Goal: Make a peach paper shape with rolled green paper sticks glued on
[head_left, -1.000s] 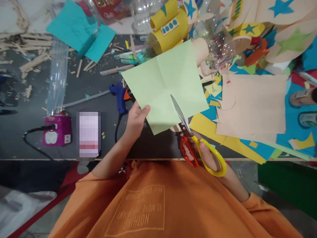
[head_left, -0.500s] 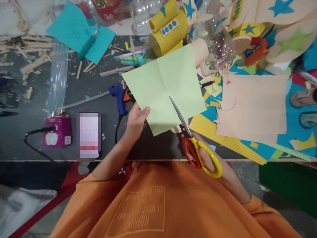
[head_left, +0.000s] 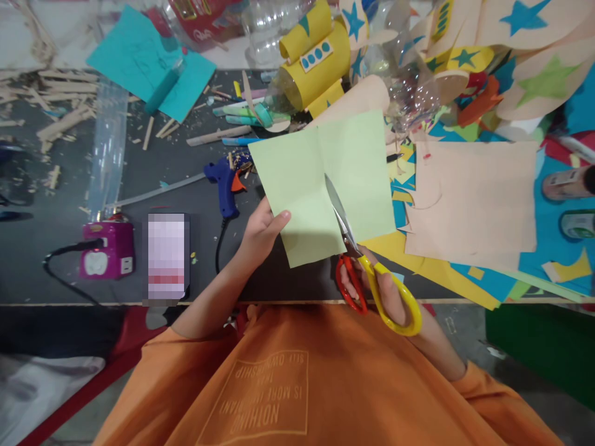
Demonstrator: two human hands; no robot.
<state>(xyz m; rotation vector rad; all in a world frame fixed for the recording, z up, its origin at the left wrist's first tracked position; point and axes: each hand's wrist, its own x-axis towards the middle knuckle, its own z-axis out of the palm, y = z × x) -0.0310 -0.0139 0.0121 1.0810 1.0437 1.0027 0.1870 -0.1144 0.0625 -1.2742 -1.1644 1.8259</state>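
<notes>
A sheet of light green paper [head_left: 302,186] with a crease down its middle is pinched at its left edge by my left hand [head_left: 264,232], thumb on top. My right hand [head_left: 376,282] has its fingers through the handles of a pair of scissors [head_left: 341,214], one handle red and one yellow. The scissors' blades are slightly parted and reach in from the paper's near edge along the crease. One blade lies over the paper; part of the other is hidden beneath it.
A blue glue gun [head_left: 227,186] lies left of the paper, with a phone [head_left: 166,257] and a purple power adapter [head_left: 106,249] farther left. Beige paper sheets [head_left: 474,198] lie at right. A yellow paper-wrapped bottle [head_left: 320,62] and other bottles stand behind.
The green paper has turned and shifted right and nearer, with my left hand following. The scissors have closed around its near edge, and the near edge is now split by the blades.
</notes>
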